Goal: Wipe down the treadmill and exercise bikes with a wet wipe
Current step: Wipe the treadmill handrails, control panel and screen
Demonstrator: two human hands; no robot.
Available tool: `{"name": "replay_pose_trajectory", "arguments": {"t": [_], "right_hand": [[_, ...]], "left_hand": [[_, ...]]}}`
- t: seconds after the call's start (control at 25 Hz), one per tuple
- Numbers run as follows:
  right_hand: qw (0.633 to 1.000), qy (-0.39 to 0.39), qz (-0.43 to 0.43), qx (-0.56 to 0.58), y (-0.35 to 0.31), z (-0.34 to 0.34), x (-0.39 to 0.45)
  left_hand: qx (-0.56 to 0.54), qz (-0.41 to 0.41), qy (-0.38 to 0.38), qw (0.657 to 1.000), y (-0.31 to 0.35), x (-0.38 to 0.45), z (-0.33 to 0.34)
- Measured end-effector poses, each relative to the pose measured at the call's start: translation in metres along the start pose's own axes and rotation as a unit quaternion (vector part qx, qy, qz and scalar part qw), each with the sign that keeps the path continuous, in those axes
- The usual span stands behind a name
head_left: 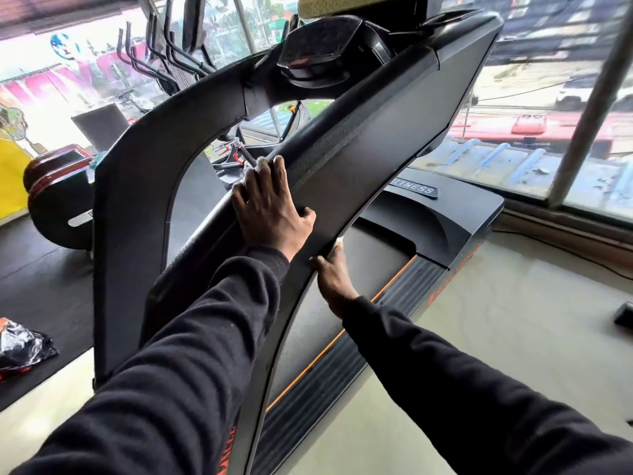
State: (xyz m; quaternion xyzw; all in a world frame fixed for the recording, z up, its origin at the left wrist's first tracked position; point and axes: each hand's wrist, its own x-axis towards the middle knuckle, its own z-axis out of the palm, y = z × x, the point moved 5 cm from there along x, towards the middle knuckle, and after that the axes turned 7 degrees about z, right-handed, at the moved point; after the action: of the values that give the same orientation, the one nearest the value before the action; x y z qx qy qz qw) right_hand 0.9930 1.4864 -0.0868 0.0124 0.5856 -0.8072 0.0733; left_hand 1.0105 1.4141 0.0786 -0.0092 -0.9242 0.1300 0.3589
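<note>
A black treadmill point(394, 138) fills the view, its wide side arm sloping from the console point(318, 46) down toward me. My left hand point(270, 207) rests on the top of that arm, fingers pointing up along the rail and thumb spread on the flat side panel. Lower down, my right hand point(334, 275) grips the arm's under edge, thumb on the outer face and fingers hidden behind it. A white wet wipe point(339, 242) peeks out above that hand, pressed to the edge. The belt point(376, 262) with orange trim lies below.
Exercise bikes point(164, 53) stand at the back left by the windows, with a dark red and black machine point(58, 186) nearer. A crumpled black bag point(24, 341) lies on the floor at left. A metal window post point(589, 97) rises at right; pale floor lies beside the treadmill.
</note>
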Motion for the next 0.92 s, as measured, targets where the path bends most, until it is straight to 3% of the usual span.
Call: {"name": "replay_pose_trajectory", "arguments": {"t": [0.12, 0.24, 0.36, 0.52, 0.64, 0.76, 0.92], "right_hand": [[0.997, -0.04, 0.043, -0.041, 0.004, 0.0, -0.022], [0.997, 0.069, 0.005, -0.015, -0.027, -0.023, 0.006], [0.99, 0.105, -0.064, -0.062, -0.035, -0.02, 0.017], [0.995, 0.035, -0.049, -0.084, -0.016, -0.007, -0.011], [0.993, 0.09, -0.033, -0.065, -0.025, -0.032, 0.016], [0.986, 0.116, -0.027, -0.12, -0.031, -0.037, 0.033], [0.994, 0.026, -0.025, -0.104, -0.024, -0.041, 0.028]], "left_hand": [[-0.008, 0.019, -0.001, 1.0, 0.01, 0.014, 0.001], [-0.016, 0.04, -0.008, 0.999, 0.019, 0.023, 0.004], [-0.022, 0.047, -0.003, 0.999, 0.022, 0.026, 0.006], [-0.035, 0.054, 0.009, 0.998, 0.028, 0.032, 0.01], [-0.043, 0.059, 0.0, 0.997, 0.037, 0.039, 0.01], [-0.033, 0.058, 0.003, 0.998, 0.047, 0.05, 0.014], [-0.021, 0.045, 0.009, 0.999, 0.067, 0.072, 0.019]]}}
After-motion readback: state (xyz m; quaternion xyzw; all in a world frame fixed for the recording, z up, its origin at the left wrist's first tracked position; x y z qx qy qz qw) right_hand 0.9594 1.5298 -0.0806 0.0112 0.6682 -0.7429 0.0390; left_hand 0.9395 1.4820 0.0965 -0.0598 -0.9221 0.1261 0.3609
